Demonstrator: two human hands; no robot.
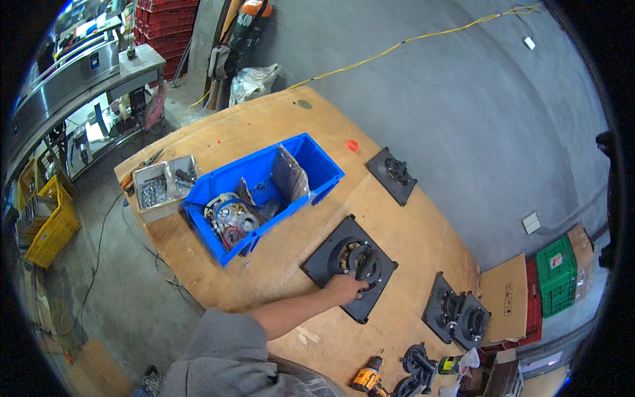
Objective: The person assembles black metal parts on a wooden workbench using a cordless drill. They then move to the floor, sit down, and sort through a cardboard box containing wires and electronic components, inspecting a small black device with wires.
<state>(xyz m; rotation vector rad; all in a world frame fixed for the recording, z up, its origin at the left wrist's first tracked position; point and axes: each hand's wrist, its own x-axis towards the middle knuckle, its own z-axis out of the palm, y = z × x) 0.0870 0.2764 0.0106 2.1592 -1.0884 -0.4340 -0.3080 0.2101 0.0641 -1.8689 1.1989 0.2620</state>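
On the wooden table, a black square plate (pixel 334 257) lies flat with a ring-shaped opening at its middle. Over that opening sits a black rounded part (pixel 365 259), which looks like a caster wheel. My left hand (pixel 345 289) reaches in from the lower left, its fingers curled in against the near edge of this part. The fingertips are partly hidden. My right hand is out of view. Behind the plate, a blue bin (pixel 264 153) holds a clear plastic item (pixel 233 215) and small metal pieces.
A divided tray (pixel 159 210) of screws stands left of the bin. More black plates with parts (pixel 391 175) lie along the right edge. Near me are an orange power drill (pixel 367 376), black casters (pixel 417 360) and a can (pixel 450 364). Cardboard (pixel 503 298) and crates stand beyond.
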